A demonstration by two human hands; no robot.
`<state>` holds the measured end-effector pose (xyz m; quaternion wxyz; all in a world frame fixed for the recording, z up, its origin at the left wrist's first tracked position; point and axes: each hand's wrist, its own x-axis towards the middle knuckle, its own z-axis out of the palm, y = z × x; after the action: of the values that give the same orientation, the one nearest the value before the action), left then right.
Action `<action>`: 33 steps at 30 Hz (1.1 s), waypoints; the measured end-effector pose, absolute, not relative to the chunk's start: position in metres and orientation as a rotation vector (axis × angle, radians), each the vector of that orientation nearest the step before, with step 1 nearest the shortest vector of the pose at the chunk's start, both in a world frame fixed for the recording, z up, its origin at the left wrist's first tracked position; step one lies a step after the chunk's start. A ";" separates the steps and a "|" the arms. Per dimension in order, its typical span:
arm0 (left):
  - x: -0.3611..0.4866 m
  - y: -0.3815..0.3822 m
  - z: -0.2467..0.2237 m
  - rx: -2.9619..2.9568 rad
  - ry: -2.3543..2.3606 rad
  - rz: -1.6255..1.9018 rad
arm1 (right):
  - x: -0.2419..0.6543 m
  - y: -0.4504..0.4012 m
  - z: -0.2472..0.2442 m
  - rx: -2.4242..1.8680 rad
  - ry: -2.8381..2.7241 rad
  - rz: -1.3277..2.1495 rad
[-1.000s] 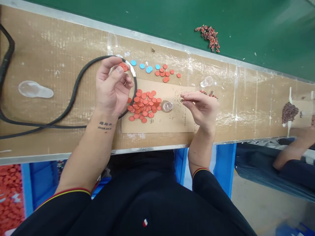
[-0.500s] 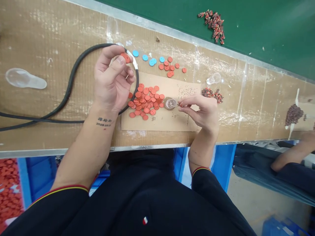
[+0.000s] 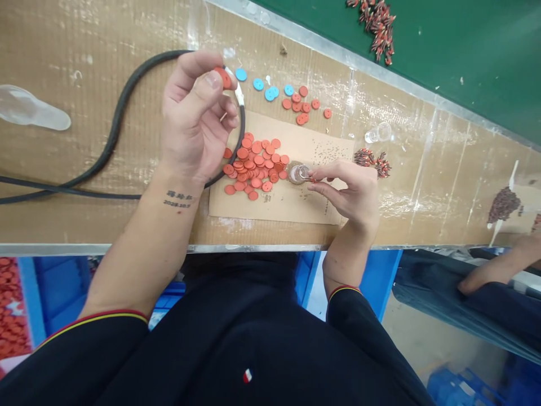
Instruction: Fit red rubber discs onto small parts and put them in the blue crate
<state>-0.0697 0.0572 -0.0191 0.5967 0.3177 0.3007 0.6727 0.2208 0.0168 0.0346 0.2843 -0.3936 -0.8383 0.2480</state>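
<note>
Raised above the table, my left hand [image 3: 196, 115] pinches a red button-like disc [image 3: 224, 78] between thumb and forefinger. The disc has small holes. My right hand [image 3: 349, 189] is closed at the fingertips on a tiny red-and-dark piece [image 3: 312, 180], too small to make out fully. Those fingertips are at the rim of a small clear cup [image 3: 298, 173], which stands on a cardboard sheet [image 3: 249, 210]. Left of the cup lies a heap of red discs [image 3: 257, 163]. Small dark bits [image 3: 327, 151] dot the sheet near my right hand.
A black cable [image 3: 116, 127] loops past my left hand. Blue discs [image 3: 258, 84] and loose red discs [image 3: 306, 107] lie behind the sheet. Small red-and-black pieces [image 3: 372, 160] and a clear plastic piece [image 3: 378, 133] lie right. A co-worker's arm [image 3: 501, 264] is at far right.
My right fingertips have come closer to the cup and now reach its rim. My left hand still holds the red disc. The whole view has shifted slightly.
</note>
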 end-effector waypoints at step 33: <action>-0.069 0.055 -0.006 0.753 0.804 1.535 | 0.221 0.017 0.038 -1.072 -2.259 0.671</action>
<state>-0.0688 0.0547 -0.0060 0.5859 0.3228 0.3448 0.6585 0.2211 0.0171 0.0376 0.2726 -0.3984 -0.8395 0.2493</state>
